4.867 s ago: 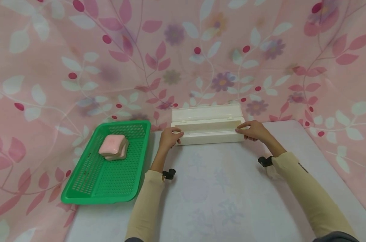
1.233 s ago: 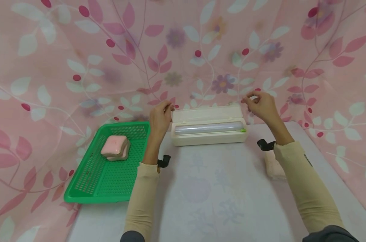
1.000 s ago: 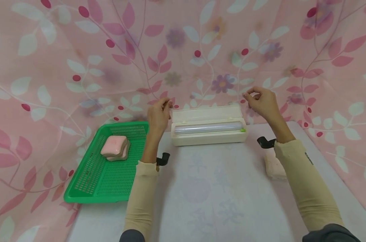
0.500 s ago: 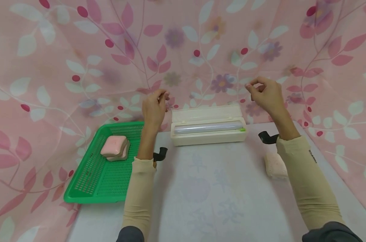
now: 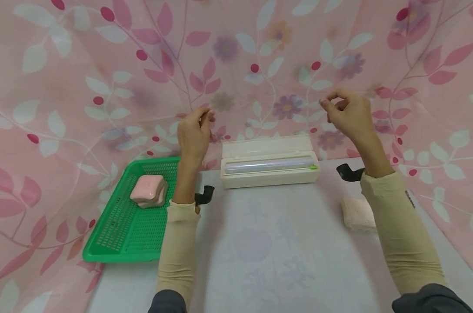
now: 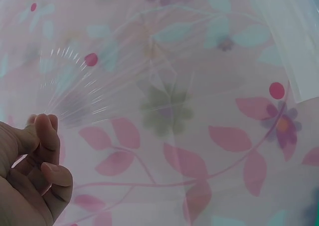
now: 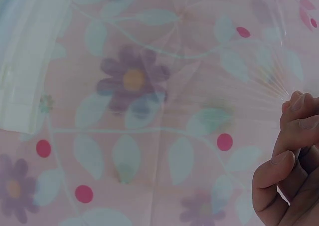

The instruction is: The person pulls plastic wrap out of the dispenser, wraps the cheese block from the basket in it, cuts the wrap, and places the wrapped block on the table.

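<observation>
In the head view my left hand [image 5: 195,137] and right hand [image 5: 351,119] are raised above and either side of a white cling film dispenser [image 5: 269,180]. Each hand pinches a corner of clear cling film [image 6: 94,96] between thumb and fingers. Fan-shaped creases run from the fingertips in both wrist views, and the sheet spans toward the dispenser. The dispenser's lid [image 5: 265,148] stands up at the back. Inside lies a shiny, translucent roll [image 5: 268,166], with a small green cutter slide [image 5: 313,167] at the right end of the front edge.
A green plastic basket [image 5: 115,256] stands on the left, holding a stack of pink rounded blocks [image 5: 147,190]. Right of the middle, a pale speckled block [image 5: 358,214] sits partly behind my right sleeve. The white-covered table [image 5: 275,261] meets a flowered pink cloth backdrop [image 5: 236,26].
Both hands, at the dispenser's ends about five seconds ago, have risen and spread apart, drawing the cling film up. In the last second they keep rising and widening. The dispenser stays put.
</observation>
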A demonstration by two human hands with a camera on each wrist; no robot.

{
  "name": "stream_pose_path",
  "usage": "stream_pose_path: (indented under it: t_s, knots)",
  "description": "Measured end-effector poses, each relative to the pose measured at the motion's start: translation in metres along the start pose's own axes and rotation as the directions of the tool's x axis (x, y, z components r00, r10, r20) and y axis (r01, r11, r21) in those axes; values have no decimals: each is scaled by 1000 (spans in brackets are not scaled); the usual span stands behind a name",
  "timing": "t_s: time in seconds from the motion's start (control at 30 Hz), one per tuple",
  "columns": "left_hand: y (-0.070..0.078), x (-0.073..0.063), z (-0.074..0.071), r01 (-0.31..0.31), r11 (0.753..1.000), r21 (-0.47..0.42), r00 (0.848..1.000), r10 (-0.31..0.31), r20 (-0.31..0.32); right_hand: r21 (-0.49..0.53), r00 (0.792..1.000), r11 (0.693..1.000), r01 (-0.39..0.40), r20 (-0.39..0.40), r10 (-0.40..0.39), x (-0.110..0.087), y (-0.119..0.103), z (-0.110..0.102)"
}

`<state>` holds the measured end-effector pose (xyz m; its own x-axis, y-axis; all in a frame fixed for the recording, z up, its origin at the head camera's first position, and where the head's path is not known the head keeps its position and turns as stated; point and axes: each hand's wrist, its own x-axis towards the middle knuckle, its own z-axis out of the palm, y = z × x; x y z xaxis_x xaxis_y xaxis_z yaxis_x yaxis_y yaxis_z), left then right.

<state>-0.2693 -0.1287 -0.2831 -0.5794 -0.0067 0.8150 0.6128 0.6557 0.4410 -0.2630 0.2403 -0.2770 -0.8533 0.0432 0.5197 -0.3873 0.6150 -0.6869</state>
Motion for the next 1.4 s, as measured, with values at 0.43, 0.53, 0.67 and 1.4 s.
stream_pose_path:
  t_s: [0.43,0.53,0.67,1.4]
  knots:
    - [10,16,-8,-71,997,-30,997,70,-9,25,999,1000,6,-40,-5,6,-13,-12]
    - [12,18,-10,-87,996,-22,996,87,-11,19,998,1000,22,-53,-21,7,-14,-13]
    - [17,18,-14,-72,997,-13,997,72,-21,16,998,999,27,-58,-26,7,-15,-16]
    - [36,24,-37,-201,980,5,978,201,-51,66,992,994,83,-96,-77,-17,-69,-40]
